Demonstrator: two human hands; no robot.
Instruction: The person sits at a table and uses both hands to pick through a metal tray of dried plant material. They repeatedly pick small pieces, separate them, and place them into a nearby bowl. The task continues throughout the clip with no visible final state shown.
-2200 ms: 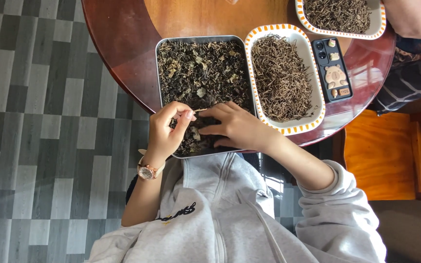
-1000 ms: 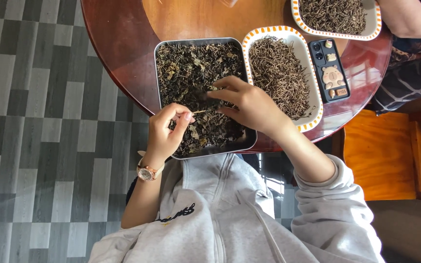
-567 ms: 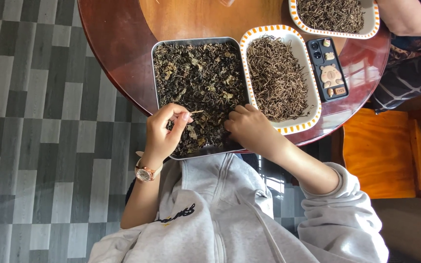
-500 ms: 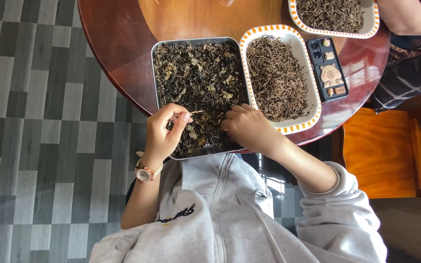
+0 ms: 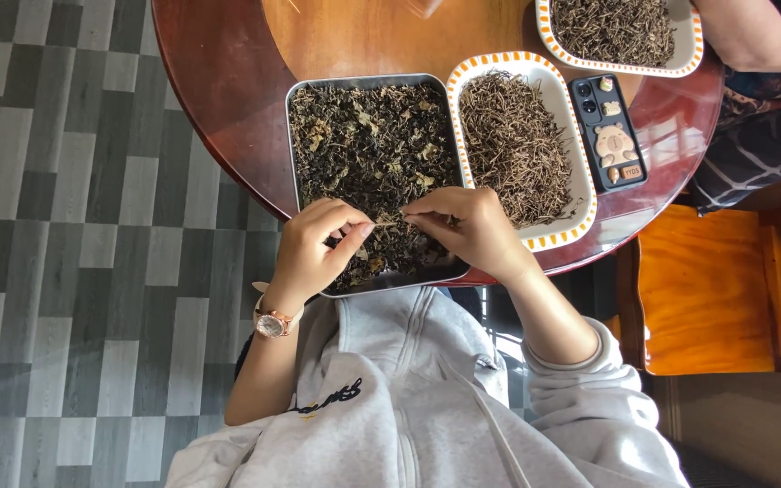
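Pinching a thin, dry, brownish stem between my left hand and right hand, fingertips closed, over the metal tray.

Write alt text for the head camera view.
Over a metal tray of dark dried leaves on a round wooden table, the left hand and right hand pinch a thin stem between them. An orange-rimmed dish of stems sits beside it.
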